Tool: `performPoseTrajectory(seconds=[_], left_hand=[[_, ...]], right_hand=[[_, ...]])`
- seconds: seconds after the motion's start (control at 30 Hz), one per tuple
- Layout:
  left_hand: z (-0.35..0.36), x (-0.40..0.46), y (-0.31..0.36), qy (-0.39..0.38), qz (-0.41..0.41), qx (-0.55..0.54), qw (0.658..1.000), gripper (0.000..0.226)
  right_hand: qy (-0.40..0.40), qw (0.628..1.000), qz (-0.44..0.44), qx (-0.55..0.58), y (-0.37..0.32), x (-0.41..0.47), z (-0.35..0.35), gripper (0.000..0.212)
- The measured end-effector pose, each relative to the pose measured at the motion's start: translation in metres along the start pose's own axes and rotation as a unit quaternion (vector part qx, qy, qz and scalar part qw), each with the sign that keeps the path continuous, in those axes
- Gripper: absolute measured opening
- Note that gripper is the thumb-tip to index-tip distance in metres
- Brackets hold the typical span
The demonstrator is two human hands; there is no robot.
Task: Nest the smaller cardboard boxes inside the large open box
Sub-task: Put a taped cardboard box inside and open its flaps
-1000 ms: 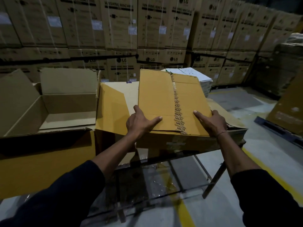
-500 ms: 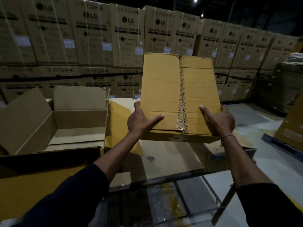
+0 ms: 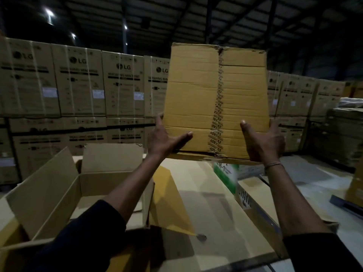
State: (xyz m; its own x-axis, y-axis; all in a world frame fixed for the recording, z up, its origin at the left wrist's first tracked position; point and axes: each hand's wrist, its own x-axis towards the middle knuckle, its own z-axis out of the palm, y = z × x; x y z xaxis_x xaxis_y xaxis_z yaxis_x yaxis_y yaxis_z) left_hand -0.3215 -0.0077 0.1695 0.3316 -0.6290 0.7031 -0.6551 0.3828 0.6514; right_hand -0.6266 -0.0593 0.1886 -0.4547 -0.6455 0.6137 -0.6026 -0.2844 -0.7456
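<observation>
Head view: the taped box (image 3: 216, 103), which a second ago lay flat on the stack, has been raised to chest height and tipped upright, so it is judged free to carry toward the open box (image 3: 64, 193). It hangs between the hands: the left hand (image 3: 164, 137) grips its lower left edge, thumb across the face; the right hand (image 3: 263, 140) grips the lower right. The open box lies below and left of the left hand. Stacked cartons (image 3: 78, 85) stand behind.
</observation>
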Motion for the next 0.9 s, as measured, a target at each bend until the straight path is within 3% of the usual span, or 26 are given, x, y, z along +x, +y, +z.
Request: performPoseTrajectory(seconds=[0.33, 0.57, 0.9], left_hand=[[-0.113, 0.047, -0.078, 0.045, 0.001, 0.008, 0.999, 0.115], [-0.196, 0.067, -0.137, 0.075, -0.032, 0.036, 0.996, 0.115], [-0.286, 0.057, -0.217, 0.088, -0.110, 0.094, 0.986, 0.112]], right_hand=[[-0.003, 0.996, -0.064, 0.054, -0.106, -0.052, 0.081, 0.086], [-0.075, 0.988, -0.114, 0.070, -0.167, -0.094, 0.144, 0.082], [-0.172, 0.978, -0.103, 0.058, -0.213, -0.161, 0.230, 0.085]])
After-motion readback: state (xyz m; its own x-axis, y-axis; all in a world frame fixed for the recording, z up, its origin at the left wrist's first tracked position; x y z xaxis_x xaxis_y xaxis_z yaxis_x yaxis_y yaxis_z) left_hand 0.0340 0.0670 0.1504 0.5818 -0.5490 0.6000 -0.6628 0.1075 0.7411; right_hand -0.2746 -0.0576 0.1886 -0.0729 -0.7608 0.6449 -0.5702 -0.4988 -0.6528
